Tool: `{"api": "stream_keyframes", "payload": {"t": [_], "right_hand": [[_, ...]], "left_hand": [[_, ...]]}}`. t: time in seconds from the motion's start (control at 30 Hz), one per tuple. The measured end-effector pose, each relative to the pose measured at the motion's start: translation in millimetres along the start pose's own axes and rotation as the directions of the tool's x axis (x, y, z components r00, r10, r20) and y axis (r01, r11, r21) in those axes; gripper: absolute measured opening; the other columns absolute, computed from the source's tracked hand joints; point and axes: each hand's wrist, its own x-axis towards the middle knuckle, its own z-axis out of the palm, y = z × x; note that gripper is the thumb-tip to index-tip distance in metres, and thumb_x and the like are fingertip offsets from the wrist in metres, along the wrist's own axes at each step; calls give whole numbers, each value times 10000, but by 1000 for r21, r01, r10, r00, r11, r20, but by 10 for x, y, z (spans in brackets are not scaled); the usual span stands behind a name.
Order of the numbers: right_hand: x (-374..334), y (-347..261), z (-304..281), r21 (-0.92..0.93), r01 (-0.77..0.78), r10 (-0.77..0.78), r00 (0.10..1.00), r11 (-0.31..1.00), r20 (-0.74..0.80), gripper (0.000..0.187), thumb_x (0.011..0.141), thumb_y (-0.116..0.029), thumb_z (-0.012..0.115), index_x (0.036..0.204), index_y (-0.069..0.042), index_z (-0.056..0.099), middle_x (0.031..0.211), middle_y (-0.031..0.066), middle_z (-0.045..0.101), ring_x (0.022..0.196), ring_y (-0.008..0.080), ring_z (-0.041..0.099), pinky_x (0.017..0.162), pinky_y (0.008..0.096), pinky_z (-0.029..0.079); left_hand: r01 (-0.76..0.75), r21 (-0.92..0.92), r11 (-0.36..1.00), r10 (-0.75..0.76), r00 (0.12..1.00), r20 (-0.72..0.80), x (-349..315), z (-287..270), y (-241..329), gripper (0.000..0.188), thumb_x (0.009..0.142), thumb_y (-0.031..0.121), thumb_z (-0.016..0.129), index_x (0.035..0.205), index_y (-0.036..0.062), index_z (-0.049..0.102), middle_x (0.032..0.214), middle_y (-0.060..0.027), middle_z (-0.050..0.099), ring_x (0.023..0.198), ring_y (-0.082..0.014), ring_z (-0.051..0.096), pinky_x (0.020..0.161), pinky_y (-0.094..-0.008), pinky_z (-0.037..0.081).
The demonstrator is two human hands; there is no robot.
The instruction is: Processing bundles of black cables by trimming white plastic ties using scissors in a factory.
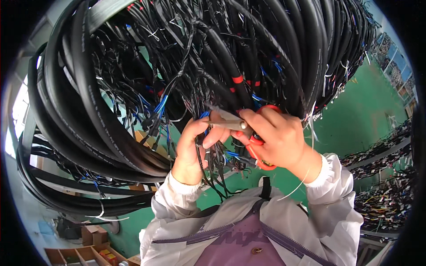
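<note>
My right hand (282, 139) is closed round the red handles of a pair of scissors (242, 126). Its blades are apart and point left, across the fingers of my left hand (188, 153). That hand is closed with thumb and fingertips bent round thin wires, where a blue wire loop (204, 115) shows at the fingertips. Below the fingers hang thin black wires with blue ends (231, 154). Whether the blades touch a wire cannot be made out. A large hanging bundle of black cables (217, 48) surrounds both hands from above, some cables marked with red bands (238, 80).
Thick black cable loops (95, 102) bulge out at the left. Racks with many wires (381, 195) stand at the right. A green floor (355, 119) shows beyond. A wooden compartment box (86, 253) and a cardboard box (94, 234) sit at the lower left.
</note>
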Motion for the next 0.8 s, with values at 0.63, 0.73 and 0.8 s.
{"api": "stream_keyframes", "payload": {"t": [0.63, 0.73, 0.8], "right_hand": [[-108, -52, 142, -58, 63, -64, 998, 996, -4, 425, 649, -217, 739, 1006, -32, 602, 703, 7, 502, 495, 131, 476, 412, 256, 396], [-103, -56, 131, -49, 63, -63, 998, 997, 11, 412, 659, -210, 736, 1003, -28, 601, 692, 3, 500, 498, 127, 479, 413, 254, 397], [-109, -51, 148, -54, 68, -68, 998, 996, 7, 405, 665, -208, 734, 1002, -27, 600, 686, 3, 499, 499, 125, 479, 412, 252, 397]], "left_hand": [[5, -111, 994, -16, 994, -107, -58, -20, -6, 321, 787, 329, 406, 613, 61, 442, 476, 27, 352, 579, -149, 382, 644, -273, 320], [25, -111, 993, -46, 980, -191, -69, -4, -13, 316, 787, 334, 403, 608, 74, 426, 476, 30, 349, 577, -149, 377, 652, -274, 321], [33, -138, 990, -56, 985, -166, -54, 50, 16, 316, 786, 341, 403, 606, 81, 416, 475, 31, 342, 586, -148, 373, 658, -270, 320]]}}
